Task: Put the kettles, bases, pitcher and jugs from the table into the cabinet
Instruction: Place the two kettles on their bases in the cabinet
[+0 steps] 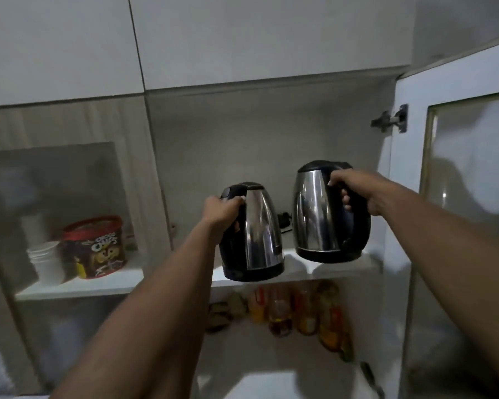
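Hands: we are gripping a handle in each, left hand point(219, 210) on the shorter kettle point(260, 234), right hand point(355, 191) on the taller kettle point(314, 214).
Place: both are hanging at the cabinet shelf point(343, 267) edge; contact unclear.
Handling: we are judging them rigid, with slick steel; the handles look safest.
Direction: long axes are running near vertical, handles pointing outward.

Home kitchen: cabinet point(271, 156) w/ snack tub point(97, 249)

Lower bottles point(306, 315) blurred, unreadable
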{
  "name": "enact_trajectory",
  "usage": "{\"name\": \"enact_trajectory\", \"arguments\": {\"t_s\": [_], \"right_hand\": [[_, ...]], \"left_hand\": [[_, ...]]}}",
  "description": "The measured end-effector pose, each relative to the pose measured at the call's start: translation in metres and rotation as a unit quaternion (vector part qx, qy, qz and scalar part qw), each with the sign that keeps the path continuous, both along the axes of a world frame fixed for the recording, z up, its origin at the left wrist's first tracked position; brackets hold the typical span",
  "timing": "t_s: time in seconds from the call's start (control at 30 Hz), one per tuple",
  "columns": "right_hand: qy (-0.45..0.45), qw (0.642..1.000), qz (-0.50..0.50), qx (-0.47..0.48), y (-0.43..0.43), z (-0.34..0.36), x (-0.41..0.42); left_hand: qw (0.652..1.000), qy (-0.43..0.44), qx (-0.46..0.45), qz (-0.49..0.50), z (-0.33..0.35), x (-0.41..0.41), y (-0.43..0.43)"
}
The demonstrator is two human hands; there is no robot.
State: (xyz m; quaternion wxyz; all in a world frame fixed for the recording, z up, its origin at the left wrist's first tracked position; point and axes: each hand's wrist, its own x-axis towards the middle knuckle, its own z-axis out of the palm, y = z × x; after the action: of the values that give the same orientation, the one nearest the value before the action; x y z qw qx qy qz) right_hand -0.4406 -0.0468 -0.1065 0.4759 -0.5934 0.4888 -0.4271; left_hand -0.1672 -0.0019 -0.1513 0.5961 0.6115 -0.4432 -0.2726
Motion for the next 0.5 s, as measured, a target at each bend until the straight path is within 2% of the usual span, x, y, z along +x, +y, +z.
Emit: {"name": "enact_trajectory", "arguments": {"t_s": [0.13, 0.3, 0.5], "right_hand": [[-0.038, 0.996, -0.067, -0.033, -0.042, -0.001, 0.006], [-0.065, 0.992, -0.106, -0.037, -0.142, -0.019, 0.022], [-0.091, 0.983, -0.156, -0.042, -0.275, -0.034, 0.045]], "left_hand": [[0.998, -0.012, -0.041, 0.054, -0.009, -0.003, -0.057], [0.991, -0.051, -0.061, 0.104, -0.030, 0.018, -0.157], [0.986, -0.074, -0.042, 0.145, -0.037, 0.039, -0.280]]}}
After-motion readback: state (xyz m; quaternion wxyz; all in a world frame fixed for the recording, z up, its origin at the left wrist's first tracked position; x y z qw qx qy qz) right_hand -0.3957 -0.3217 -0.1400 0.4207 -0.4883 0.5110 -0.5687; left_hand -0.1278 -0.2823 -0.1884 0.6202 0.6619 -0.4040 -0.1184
